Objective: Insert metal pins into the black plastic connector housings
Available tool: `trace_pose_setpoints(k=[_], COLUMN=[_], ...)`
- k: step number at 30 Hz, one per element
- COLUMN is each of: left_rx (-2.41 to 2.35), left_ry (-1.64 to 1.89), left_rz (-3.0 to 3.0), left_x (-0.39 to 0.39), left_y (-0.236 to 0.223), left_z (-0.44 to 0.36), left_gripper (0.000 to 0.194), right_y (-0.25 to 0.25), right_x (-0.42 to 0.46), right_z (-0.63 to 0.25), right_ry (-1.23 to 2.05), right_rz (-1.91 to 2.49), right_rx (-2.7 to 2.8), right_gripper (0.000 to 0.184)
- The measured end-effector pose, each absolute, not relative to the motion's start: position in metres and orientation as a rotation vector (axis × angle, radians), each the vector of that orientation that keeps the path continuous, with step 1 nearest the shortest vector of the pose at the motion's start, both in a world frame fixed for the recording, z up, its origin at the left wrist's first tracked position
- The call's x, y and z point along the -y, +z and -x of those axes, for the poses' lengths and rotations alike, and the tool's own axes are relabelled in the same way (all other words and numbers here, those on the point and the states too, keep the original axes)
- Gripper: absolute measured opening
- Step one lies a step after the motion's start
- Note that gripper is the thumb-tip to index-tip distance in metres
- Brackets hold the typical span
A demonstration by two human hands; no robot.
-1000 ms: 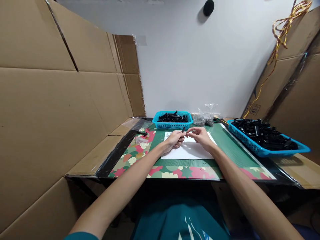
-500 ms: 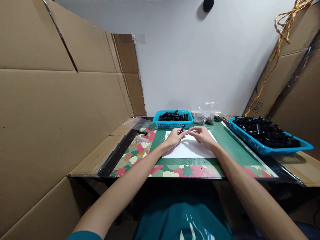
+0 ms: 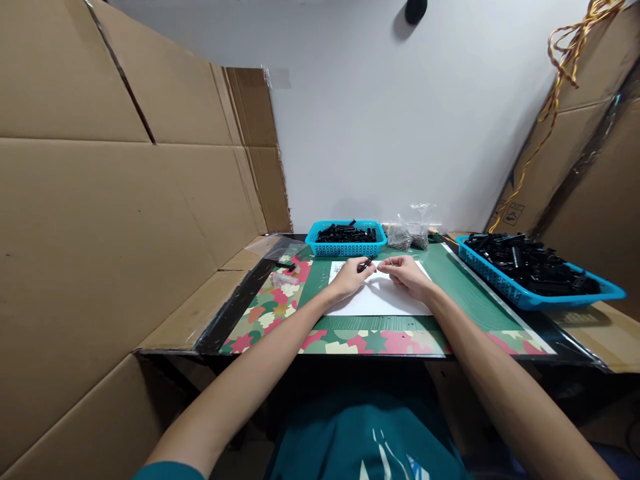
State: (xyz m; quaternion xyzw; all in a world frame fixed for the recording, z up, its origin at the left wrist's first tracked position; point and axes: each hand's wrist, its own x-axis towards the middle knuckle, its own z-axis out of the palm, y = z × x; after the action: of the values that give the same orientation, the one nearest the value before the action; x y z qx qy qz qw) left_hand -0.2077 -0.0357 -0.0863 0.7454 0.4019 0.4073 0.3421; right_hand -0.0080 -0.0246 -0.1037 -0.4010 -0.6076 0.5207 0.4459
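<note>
Over a white sheet of paper (image 3: 380, 303), my left hand (image 3: 349, 279) is closed around a small black plastic part (image 3: 365, 265), whose tip sticks up past the fingers. Just to its right, my right hand (image 3: 406, 275) has thumb and forefinger pinched together beside the part. Whatever lies in that pinch is too small to make out. The fingertips of both hands are close together. Small marks, or tiny pieces, show on the paper's upper left, partly covered by my left hand.
A blue basket (image 3: 345, 251) of black parts stands at the back; a larger blue basket (image 3: 530, 293), heaped with them, is at the right. Plastic bags (image 3: 413, 237) of small pieces lean near the wall. A loose black part (image 3: 286, 266) lies left on the green mat (image 3: 465, 287). Cardboard (image 3: 125, 220) walls the left.
The black part in my left hand has tipped over to the right and lower. My right hand has shifted only slightly.
</note>
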Motion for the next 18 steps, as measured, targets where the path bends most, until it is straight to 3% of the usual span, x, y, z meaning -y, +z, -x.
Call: trace_pose_setpoints(k=[7, 14, 18], left_rx=[-0.895, -0.875, -0.892], left_ry=[1.094, 1.202, 1.194], left_rz=[-1.305, -1.191, -1.165], left_x=[0.031, 0.027, 0.03], left_y=[-0.084, -0.085, -0.082], left_z=[0.202, 0.204, 0.205], left_gripper=[0.031, 0.023, 0.026], right_y=[-0.108, -0.114, -0.115], right_x=[0.026, 0.035, 0.038], right_z=[0.017, 0.02, 0.022], right_ry=[0.848, 0.413, 0.322], right_rz=[0.957, 0.988, 1.011], right_rx=[1.7, 1.935, 1.983], right_gripper=[0.027, 0.006, 0.005])
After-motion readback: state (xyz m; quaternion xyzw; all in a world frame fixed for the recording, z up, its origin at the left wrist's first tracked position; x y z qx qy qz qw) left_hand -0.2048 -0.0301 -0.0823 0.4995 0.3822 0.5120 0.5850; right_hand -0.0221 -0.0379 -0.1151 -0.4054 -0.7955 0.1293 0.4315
